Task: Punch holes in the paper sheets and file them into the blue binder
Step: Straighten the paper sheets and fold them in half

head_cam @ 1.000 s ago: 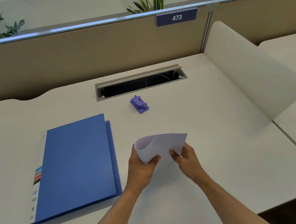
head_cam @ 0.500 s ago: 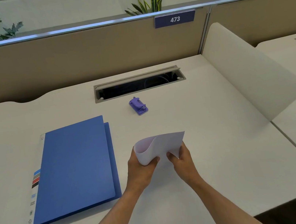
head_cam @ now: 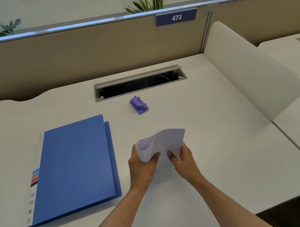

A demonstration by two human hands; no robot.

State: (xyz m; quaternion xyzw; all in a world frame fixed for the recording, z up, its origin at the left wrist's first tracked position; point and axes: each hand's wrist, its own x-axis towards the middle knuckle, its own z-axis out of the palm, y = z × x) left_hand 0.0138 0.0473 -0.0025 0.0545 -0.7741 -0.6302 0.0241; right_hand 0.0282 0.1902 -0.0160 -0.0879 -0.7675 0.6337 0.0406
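at frame centre both the left hand (head_cam: 142, 168) and right hand (head_cam: 184, 161) pinch the folded paper sheets (head_cam: 164, 144), with the closed blue binder (head_cam: 75, 165) at left and the purple hole punch (head_cam: 139, 105) above.

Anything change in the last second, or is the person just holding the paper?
Little changed. Both the left hand and the right hand keep gripping the bent paper sheets, whose curl shifted slightly. The blue binder stays closed; the purple hole punch is untouched.
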